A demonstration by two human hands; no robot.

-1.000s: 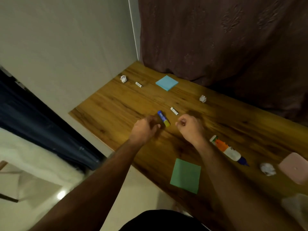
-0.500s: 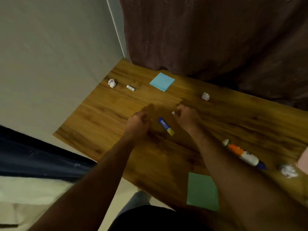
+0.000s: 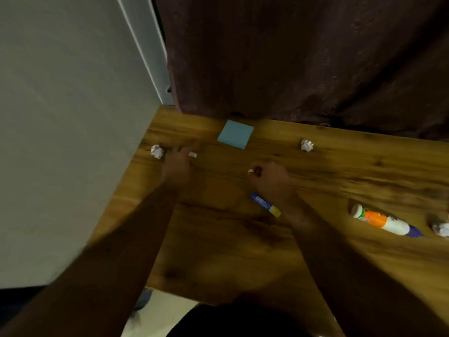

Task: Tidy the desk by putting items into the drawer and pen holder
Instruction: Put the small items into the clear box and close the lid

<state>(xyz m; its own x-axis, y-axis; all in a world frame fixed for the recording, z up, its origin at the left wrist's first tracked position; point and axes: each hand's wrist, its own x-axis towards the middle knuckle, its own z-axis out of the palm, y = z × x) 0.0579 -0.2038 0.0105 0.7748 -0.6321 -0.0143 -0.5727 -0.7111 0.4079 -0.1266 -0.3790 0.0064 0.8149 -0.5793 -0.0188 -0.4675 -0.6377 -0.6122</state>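
- Left hand point(image 3: 175, 166) reaches for the small white eraser point(image 3: 192, 154) near the wooden tabletop's point(image 3: 218, 239) far-left corner; finger state blurred, cannot tell.
- Right hand point(image 3: 269, 181) pinches another small white piece point(image 3: 250, 171).
- Eraser looks light and stiff; pinch its long sides.

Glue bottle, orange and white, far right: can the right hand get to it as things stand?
Probably yes, but not to grip: the glue bottle lies in the open on the desk beside the right forearm, nothing between. But the right hand is curled round a small white item, so it is occupied.
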